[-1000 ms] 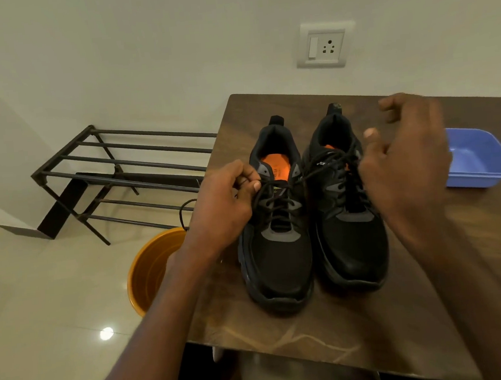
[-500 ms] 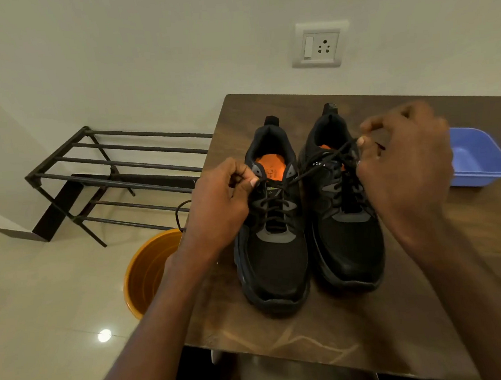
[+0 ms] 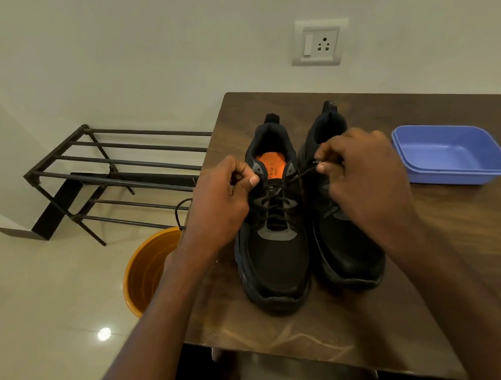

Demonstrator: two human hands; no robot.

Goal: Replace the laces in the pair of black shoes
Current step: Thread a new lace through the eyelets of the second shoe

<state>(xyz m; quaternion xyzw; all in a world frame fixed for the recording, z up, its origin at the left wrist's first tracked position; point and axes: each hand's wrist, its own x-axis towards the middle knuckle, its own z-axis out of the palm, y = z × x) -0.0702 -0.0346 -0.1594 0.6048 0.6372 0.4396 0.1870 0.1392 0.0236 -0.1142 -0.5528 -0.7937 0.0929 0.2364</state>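
1. Both black shoes sit side by side mid-tabletop (image 3: 286,338), the left shoe (image 3: 274,248) laced to its top eyelets.
2. Left hand (image 3: 217,205) pinches one lace (image 3: 304,173) end at nine o'clock; right hand (image 3: 363,177) pinches the other at three.
3. Likely left: knotting; the right shoe (image 3: 351,250) looks laced, partly hidden.

Two black shoes, a left shoe (image 3: 273,242) and a right shoe (image 3: 342,233), stand side by side on one dark wooden table (image 3: 331,328). Two hands are present: one left hand (image 3: 218,204) and one right hand (image 3: 363,174), each pinching one end of one black lace (image 3: 298,177) drawn taut between them. One blue plastic tray (image 3: 452,157) sits on the table. One orange bucket (image 3: 147,271) and one black metal rack (image 3: 114,168) stand on the floor. One wall socket (image 3: 319,43) is mounted above.
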